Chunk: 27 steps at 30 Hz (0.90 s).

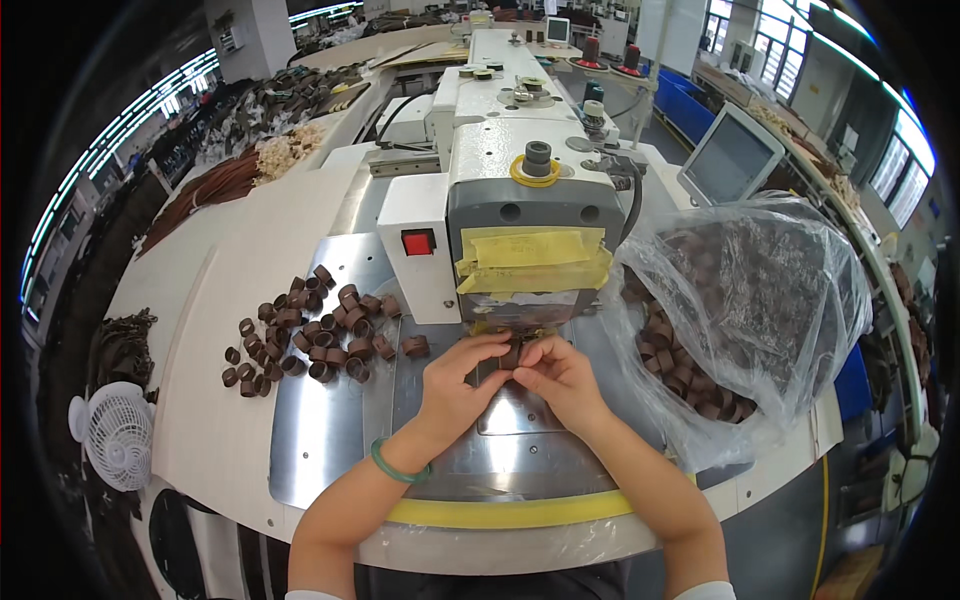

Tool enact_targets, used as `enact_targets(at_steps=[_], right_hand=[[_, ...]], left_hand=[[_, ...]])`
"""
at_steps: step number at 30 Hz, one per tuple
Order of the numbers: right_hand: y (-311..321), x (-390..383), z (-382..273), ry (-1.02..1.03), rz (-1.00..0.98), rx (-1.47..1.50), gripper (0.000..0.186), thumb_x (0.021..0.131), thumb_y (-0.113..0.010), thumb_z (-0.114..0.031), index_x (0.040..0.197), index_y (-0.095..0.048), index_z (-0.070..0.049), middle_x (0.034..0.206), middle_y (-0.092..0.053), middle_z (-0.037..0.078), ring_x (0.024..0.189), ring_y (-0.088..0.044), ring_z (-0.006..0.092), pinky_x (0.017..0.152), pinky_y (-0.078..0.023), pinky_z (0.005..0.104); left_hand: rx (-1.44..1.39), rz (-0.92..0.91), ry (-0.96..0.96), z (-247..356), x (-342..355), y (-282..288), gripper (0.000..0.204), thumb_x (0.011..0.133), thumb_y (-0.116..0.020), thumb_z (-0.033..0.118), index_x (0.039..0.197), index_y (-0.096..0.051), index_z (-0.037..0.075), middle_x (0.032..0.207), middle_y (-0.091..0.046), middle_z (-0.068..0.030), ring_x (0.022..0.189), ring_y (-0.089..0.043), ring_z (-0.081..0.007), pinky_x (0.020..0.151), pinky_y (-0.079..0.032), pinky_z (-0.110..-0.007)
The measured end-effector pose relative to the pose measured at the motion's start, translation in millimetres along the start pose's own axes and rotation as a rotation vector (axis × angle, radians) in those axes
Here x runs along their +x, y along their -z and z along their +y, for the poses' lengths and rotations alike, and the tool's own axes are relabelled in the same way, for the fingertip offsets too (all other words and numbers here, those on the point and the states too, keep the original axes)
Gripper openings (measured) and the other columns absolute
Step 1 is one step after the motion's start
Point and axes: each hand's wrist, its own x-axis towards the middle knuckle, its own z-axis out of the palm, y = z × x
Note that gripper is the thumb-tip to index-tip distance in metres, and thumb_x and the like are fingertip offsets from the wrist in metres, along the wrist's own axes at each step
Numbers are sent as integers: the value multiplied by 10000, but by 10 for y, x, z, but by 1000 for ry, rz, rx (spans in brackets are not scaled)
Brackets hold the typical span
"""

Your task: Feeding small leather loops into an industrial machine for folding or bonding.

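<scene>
Right under the head of a white and grey sewing machine [530, 215], my two hands meet around a small brown loop [511, 354]. My left hand [458, 385] has its thumb and fingers closed on the loop's left side. From the other side, my right hand [562, 380] pinches the same loop. The needle area is mostly hidden behind the machine head and my fingers. To the left, a pile of similar brown loops [325, 335] is scattered over the metal plate [320, 440] and the white table.
A clear plastic bag [760, 300] full of brown loops lies to the right. Yellow tape [510, 512] runs along the plate's front edge. A small white fan [118, 435] stands at the left, and a screen [732, 155] at the back right. Brown strips [205, 195] lie far left.
</scene>
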Motion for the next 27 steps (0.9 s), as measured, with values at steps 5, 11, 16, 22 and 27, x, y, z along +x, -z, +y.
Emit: enact_targets(at_steps=[5,11,16,22,27], right_hand=[[4,-7,24,-119,71,50,130,807,-561,-3,901,-477,-37,888,-501,31,805,-494,106,738,-415,229],[130,48,-75,-416,-41,675,117,832,-530,-83,929,-465,-76,869,-507,55,722,-494,180,657,-416,284],[129,52,-107,-443,-60,637,101,852,-512,-110,929,-462,-67,875,-518,75,727,-512,174,667,-434,300],[159,91,-178,-446,-62,230,150,836,-556,-131,926,-502,-23,900,-579,108,773,-573,170,700,-478,281],[269,101,-220,-453,-163,82,103,785,-617,-78,828,-561,-2,825,-617,100,744,-601,169,666,-488,248]], left_hand=[[2,-89,-87,-63,18,36,336,615,-694,3,939,-614,32,982,-601,-117,851,-597,-253,734,-491,-300],[-87,-256,-92,-178,17,95,395,606,-703,15,989,-613,50,943,-576,-95,805,-566,-239,702,-472,-302],[-110,-249,-121,-87,34,52,316,632,-711,51,937,-627,43,917,-585,-94,798,-563,-233,697,-460,-286],[-18,-207,-57,-155,9,75,251,650,-694,54,888,-623,18,833,-604,-105,719,-573,-233,630,-461,-287],[-41,-252,-134,-173,-8,66,216,657,-688,61,861,-628,20,798,-604,-91,682,-565,-228,592,-451,-274]])
